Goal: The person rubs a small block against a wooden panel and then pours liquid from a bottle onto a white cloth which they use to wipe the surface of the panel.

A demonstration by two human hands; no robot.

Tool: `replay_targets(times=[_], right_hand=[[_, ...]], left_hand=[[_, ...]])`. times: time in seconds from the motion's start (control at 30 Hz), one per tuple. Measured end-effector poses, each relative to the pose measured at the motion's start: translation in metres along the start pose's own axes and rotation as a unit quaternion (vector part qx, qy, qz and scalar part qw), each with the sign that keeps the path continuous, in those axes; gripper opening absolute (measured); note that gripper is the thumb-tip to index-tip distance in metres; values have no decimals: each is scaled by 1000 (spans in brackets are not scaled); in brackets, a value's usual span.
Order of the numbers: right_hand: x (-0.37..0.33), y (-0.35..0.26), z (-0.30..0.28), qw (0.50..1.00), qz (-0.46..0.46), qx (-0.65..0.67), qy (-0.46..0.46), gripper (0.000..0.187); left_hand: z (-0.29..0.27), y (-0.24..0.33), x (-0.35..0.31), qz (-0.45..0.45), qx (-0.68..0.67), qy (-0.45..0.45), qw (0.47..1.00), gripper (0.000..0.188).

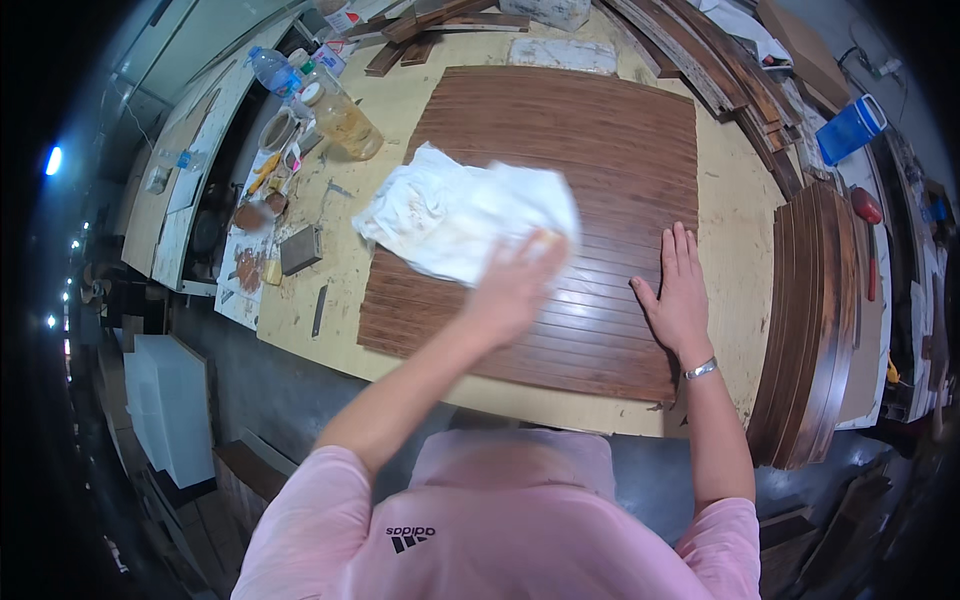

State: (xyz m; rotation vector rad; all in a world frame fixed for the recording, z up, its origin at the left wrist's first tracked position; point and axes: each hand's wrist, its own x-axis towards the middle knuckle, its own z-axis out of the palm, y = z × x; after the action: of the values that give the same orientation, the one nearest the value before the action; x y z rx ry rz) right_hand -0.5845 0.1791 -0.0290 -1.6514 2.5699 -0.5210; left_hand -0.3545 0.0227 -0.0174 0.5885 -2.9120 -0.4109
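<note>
A brown panel of narrow wooden strips (620,140) lies flat on the pale worktop, with light shining off its near half. My left hand (512,290) presses a bunched white cloth (440,210) against the panel's left half; the fingers are blurred by motion and partly sunk in the fabric. Some of the cloth hangs over the panel's left edge. On the panel's right edge rests my right hand (680,295), palm down, fingers stretched out and thumb apart, holding nothing. A silver bracelet (700,369) circles that wrist.
Left of the panel stand a jar of yellowish liquid (342,122) and a clear bottle (274,72); a small dark block (301,249) lies nearer. At right are stacked brown strips (805,320) and a blue container (850,130). More wooden strips (690,50) lie along the back.
</note>
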Motion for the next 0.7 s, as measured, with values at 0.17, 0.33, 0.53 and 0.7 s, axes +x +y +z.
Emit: replay_targets(times=[0.17, 0.33, 0.53, 0.7], right_hand=[[4, -9, -4, 999, -3, 35, 4, 80], [0, -9, -3, 999, 23, 26, -1, 81], [0, -7, -4, 1000, 20, 24, -1, 82], [3, -12, -5, 999, 17, 32, -12, 82]], left_hand=[[7, 26, 14, 118, -55, -11, 991, 60], [-30, -22, -32, 43, -75, 1, 996, 51], [-78, -146, -128, -380, -421, 323, 757, 19], [-86, -276, -215, -589, -80, 146, 791, 24]])
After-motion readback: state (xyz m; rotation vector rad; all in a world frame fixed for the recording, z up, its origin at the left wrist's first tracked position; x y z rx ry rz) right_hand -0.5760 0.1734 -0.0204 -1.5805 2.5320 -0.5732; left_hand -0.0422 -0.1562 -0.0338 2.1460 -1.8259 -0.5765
